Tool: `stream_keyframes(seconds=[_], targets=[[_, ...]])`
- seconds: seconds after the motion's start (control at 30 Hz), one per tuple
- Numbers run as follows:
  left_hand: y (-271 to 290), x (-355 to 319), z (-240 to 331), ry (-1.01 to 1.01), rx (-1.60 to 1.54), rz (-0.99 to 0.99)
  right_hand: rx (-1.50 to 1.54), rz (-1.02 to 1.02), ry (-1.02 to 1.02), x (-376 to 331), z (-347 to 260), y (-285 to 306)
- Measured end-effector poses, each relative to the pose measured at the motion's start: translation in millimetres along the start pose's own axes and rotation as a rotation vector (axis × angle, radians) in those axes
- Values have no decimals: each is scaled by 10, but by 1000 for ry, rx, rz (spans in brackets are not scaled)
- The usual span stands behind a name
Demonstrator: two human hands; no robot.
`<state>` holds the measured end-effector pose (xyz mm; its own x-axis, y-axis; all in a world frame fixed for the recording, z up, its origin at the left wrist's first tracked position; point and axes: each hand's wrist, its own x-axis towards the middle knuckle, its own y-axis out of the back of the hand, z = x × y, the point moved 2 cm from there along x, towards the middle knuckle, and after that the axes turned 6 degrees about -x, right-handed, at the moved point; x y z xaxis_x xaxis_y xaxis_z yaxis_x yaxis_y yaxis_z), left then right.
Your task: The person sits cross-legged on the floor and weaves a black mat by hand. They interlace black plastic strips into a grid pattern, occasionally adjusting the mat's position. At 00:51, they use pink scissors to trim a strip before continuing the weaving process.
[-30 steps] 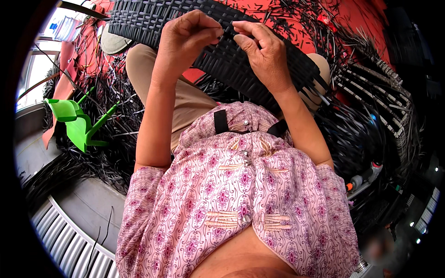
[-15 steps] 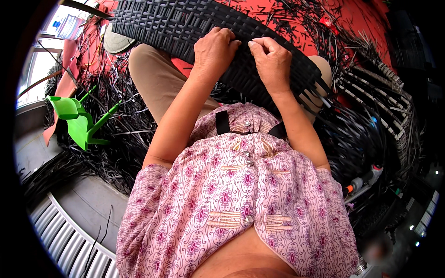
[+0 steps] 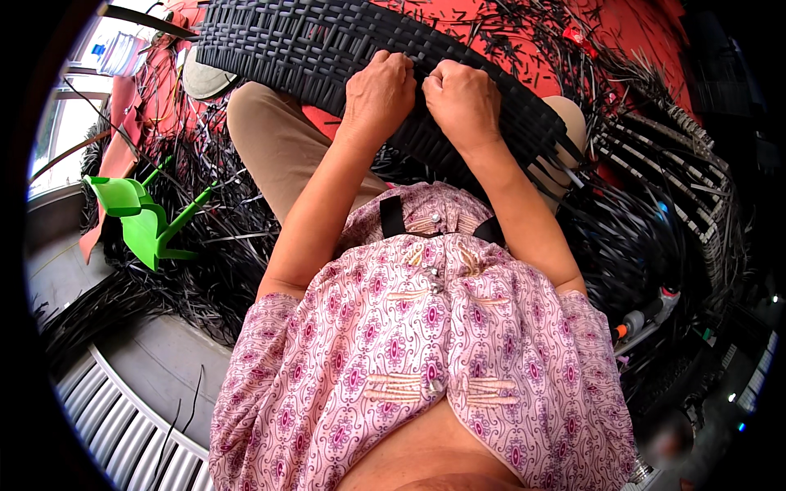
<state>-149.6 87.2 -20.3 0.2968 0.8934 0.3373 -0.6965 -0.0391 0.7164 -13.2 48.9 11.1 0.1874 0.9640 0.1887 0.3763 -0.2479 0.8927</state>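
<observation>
Across my lap lies a curved panel of black woven plastic strips (image 3: 278,53), slanting from upper left to lower right. My left hand (image 3: 379,94) is closed over the middle of the weave, knuckles up. Close beside it on the right, my right hand (image 3: 463,102) is also closed in a fist against the panel. The fingertips of both hands are hidden, so what they pinch does not show. Loose strip ends (image 3: 571,149) stick out at the panel's right end.
Heaps of loose black strips (image 3: 630,229) lie on both sides. A green plastic object (image 3: 146,225) stands at the left. Red floor covering (image 3: 647,61) with scraps spreads beyond the panel. A white slatted frame (image 3: 131,421) is at lower left, an orange-tipped tool (image 3: 647,317) at right.
My right hand has moved left, closer to my left hand, and its fingers have turned downward into a fist. My left hand has stayed nearly in place.
</observation>
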Motion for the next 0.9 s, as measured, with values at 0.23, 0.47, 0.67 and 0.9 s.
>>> stream_keyframes(seconds=[0.23, 0.47, 0.67, 0.9], targets=[[-2, -41, 13, 35, -31, 20, -28, -47, 1, 28, -65, -63], [23, -71, 3, 80, -71, 9, 19, -21, 12, 26, -50, -92], [66, -14, -102, -24, -218, 35, -10, 43, 77, 26, -86, -117], [13, -44, -237, 232, -556, -12, -168, 88, 118, -11, -126, -227]])
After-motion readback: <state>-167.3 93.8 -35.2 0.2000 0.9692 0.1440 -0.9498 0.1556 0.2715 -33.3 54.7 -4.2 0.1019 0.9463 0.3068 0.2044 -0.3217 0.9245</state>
